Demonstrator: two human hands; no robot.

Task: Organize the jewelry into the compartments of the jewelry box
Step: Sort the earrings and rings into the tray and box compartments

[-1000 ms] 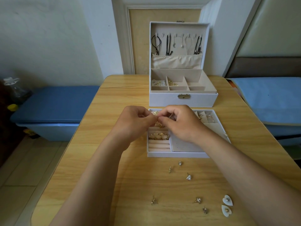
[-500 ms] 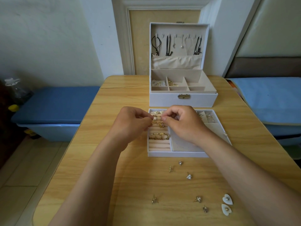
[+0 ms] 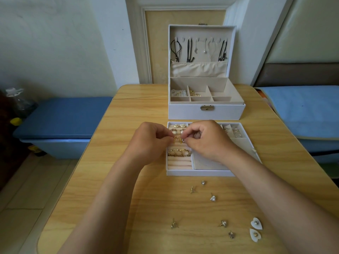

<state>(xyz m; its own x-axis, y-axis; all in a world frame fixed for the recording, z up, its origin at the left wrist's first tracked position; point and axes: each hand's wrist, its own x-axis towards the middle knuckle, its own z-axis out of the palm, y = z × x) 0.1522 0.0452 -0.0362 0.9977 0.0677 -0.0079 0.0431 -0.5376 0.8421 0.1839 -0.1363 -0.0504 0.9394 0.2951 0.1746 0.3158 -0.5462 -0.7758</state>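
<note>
Earring [image 3: 180, 140], small and gold, is pinched between the fingertips of my left hand [image 3: 149, 142] and right hand [image 3: 207, 139], both closed on it, just above the ring rolls [image 3: 178, 163] at the left of the tray [image 3: 200, 173]; their slots run left to right, directly under my grip

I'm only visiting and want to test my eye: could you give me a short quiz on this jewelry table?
1. True or false: the jewelry box has its lid shut.
2. Where do the left hand and right hand pinch a gold piece? A over the tray; B inside the box; C in the lid.
3. What shape are the two white earrings lying loose?
Key: 1 false; 2 A; 3 hearts.
</note>
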